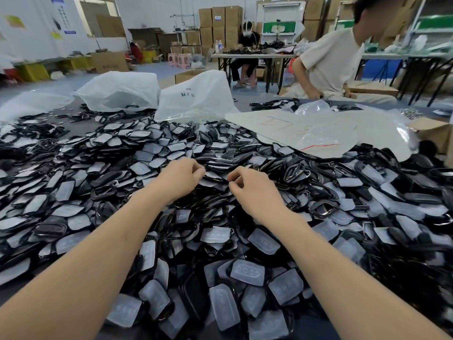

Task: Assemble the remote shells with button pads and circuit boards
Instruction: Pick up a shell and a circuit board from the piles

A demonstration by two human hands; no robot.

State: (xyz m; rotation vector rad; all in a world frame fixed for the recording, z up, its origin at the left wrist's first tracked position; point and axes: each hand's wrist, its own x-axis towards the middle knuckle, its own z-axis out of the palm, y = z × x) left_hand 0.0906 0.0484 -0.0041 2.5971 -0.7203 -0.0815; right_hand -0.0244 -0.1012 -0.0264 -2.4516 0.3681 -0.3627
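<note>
stacked cardboard boxes (218,23) line the back of a workshop, and the counter (78,130) in front is buried under a heap of black remote shells, many already capped with milky button pads (247,272). two white plastic bags (117,92) sit at the far edge, and another person (328,60) sits beyond the right corner. mid-heap, the left hand (181,175) and right hand (252,187) meet over one black shell (215,177). each grip is narrow, with curled fingertips pinching an opposite end of it, just above the pile.

the step looks like lifting and sorting out one shell for fitting. to do it well, hold it by the rim only, raise it free of its neighbours, turn the open side up, and check whether a pad is already seated before adding anything. no circuit board can be made out, so one must be found before this shell can be closed.
</note>
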